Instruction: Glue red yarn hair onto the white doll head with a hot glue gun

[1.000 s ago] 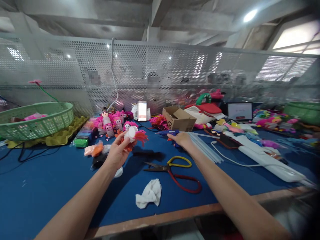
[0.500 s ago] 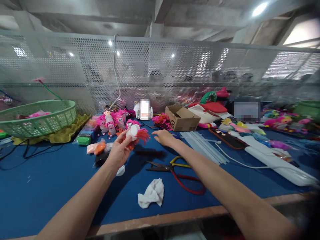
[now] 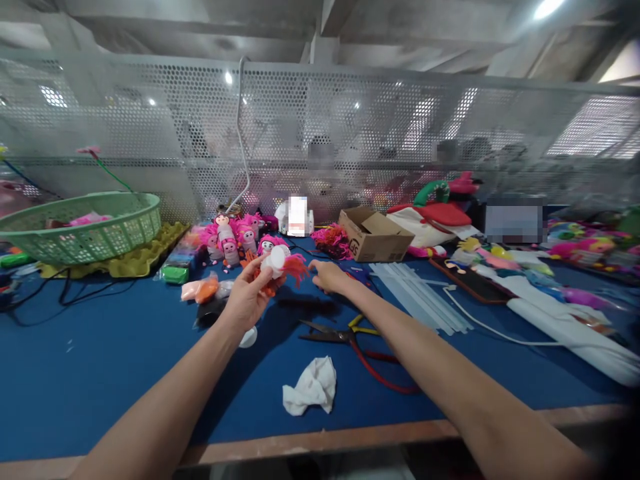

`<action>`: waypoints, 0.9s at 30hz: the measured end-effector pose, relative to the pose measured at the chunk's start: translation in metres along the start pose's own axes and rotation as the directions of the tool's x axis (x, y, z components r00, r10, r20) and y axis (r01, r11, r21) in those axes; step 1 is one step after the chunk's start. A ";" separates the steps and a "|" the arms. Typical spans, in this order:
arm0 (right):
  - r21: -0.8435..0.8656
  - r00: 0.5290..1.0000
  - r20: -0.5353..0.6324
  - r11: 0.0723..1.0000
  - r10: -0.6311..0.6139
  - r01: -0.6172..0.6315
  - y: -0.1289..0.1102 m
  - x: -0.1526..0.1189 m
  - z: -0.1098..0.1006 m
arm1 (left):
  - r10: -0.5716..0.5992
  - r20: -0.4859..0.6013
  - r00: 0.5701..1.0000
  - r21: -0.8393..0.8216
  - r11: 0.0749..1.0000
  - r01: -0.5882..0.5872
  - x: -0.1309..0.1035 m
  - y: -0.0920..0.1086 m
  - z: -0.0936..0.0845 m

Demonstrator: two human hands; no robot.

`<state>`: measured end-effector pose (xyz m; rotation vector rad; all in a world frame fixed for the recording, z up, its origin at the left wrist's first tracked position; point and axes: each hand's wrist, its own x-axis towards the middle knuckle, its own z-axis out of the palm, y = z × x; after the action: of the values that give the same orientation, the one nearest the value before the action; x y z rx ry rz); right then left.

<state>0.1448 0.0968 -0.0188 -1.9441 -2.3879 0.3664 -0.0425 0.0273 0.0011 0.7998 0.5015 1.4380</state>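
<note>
- Yarn piece (image 3: 294, 267) with a round white disc (image 3: 278, 256) on it, held up over the blue table (image 3: 125, 373) in the left hand (image 3: 245, 299), whose thumb and fingers are clamped on it
- Orange-red strands stick out from its right side; a pink-haired face shows just behind the disc, and I cannot tell whether it is part of the piece
- The right hand (image 3: 331, 277) hovers near the strand ends, fingers curled, apart from them; I cannot tell whether its fingertips meet
- Scissors (image 3: 327, 335) lie below the hands with blades parted, the right forearm partly covering their handles
- A crumpled white cloth (image 3: 311, 387) lies nearer the table edge
- A white lid (image 3: 249, 337) lies beside the left wrist
- Pink-haired dolls (image 3: 229, 241) stand beyond the left hand
- An open cardboard box (image 3: 377, 243) sits behind the right hand, pale sticks (image 3: 417, 297) beside the right forearm
</note>
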 end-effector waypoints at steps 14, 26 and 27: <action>-0.098 0.993 -0.105 0.994 -0.049 0.039 -0.002 -0.004 -0.009 | 0.013 0.017 1.000 -0.014 1.000 -0.013 0.000 0.001 -0.001; -0.209 0.997 -0.070 0.978 -0.040 0.024 -0.023 0.003 -0.002 | 0.020 0.021 1.000 -0.001 1.000 -0.020 0.000 0.000 -0.001; -0.219 0.997 -0.070 0.975 -0.038 0.022 -0.026 0.003 -0.001 | 0.020 0.022 1.000 -0.002 1.000 -0.020 -0.001 0.001 -0.001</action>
<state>0.1199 0.0947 -0.0125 -1.9632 -2.5001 0.0298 -0.0434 0.0267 0.0010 0.8205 0.4768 1.4463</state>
